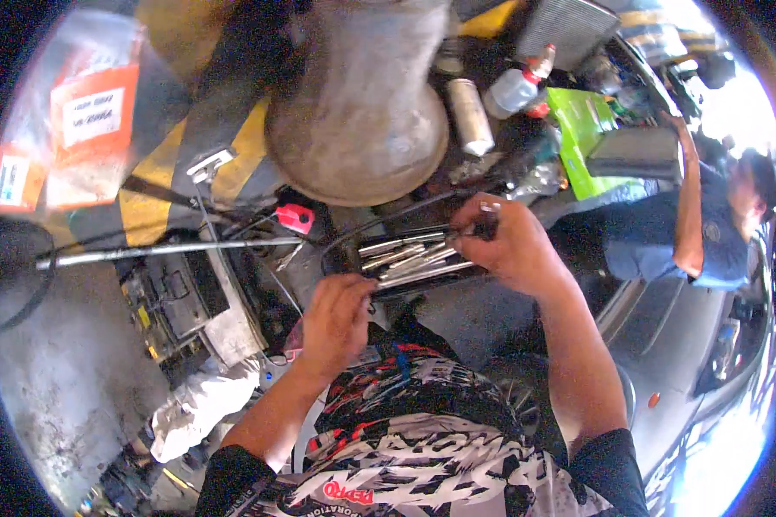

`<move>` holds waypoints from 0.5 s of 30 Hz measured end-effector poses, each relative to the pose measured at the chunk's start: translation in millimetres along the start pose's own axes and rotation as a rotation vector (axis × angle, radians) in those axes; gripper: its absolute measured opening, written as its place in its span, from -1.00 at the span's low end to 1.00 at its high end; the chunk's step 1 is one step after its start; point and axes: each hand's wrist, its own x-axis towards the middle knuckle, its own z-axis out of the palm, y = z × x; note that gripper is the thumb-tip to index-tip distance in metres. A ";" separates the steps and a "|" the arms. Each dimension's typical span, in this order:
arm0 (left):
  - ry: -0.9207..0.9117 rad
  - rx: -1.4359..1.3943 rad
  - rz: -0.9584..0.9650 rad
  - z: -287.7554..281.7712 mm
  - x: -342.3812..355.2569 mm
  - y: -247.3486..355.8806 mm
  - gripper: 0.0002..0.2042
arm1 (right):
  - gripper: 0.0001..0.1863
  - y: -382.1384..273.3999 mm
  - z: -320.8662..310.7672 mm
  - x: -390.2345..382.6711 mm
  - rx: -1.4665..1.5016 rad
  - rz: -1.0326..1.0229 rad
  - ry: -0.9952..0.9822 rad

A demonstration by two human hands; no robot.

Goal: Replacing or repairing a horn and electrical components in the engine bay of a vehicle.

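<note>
In front of my body lies a dark tray of shiny metal tools (414, 255), long rods or socket-like pieces lying side by side. My left hand (334, 327) is closed at the tray's left end, its fingers pressed together and fingertips at the edge. Over the tray's right end, my right hand (510, 246) is curled with thumb and fingers pinched. A small shiny metal piece (489, 208) pokes out between those fingers; most of it is hidden.
Beyond the tray stands a round brown metal base (358, 164). A spray can (471, 118), a bottle (510, 93) and a green sheet (582, 138) lie far right. A long metal bar (172, 251) and a car battery (168, 297) are left. Another person (664, 228) stands right, beside a car.
</note>
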 end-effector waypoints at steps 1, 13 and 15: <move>-0.017 -0.015 0.031 -2.2 5.7 1.0 -0.64 | -0.76 -1.6 -13.3 -17.1 0.078 0.143 -0.014; -0.258 0.009 0.553 47.7 63.7 91.9 -0.74 | -0.70 77.2 3.1 -254.5 0.366 0.109 0.722; -0.350 -0.081 0.624 65.8 51.9 125.0 -0.71 | -0.70 93.4 25.7 -306.8 0.369 0.192 0.831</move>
